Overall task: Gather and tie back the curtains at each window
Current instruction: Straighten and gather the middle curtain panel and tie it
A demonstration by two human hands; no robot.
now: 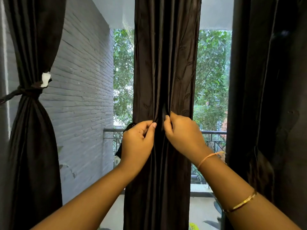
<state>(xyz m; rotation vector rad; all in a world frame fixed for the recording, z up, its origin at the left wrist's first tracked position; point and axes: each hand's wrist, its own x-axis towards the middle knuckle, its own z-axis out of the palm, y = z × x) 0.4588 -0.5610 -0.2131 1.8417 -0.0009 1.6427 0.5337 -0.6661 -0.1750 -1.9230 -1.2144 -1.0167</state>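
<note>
Our two bare forearms reach up from the bottom edge toward the window. On our right forearm sits a gold bangle [240,203], and closer to the wrist a thin orange thread [210,157]. Our left hand [137,141] and right hand [184,135] meet at the front of the middle curtain [163,63], a dark brown panel hanging straight down between two strips of glass. Both hands are clenched on its fabric: the left pinches a fold between thumb and fingers, the right grips the gathered cloth just beside it, and the folds draw in toward the two fists. A dark strip of cloth [127,128] pokes out behind our left hand; we cannot tell whether it is a tie or part of the curtain.

At the far left hangs another dark curtain [33,146], already cinched at its waist by a dark tie-back [25,91] with a white tag [45,79] showing at the knot. At the far right a third dark curtain [269,97] hangs loose. Through the glass we see a grey brick wall [83,97], a black balcony railing [214,135] and green trees [212,72].
</note>
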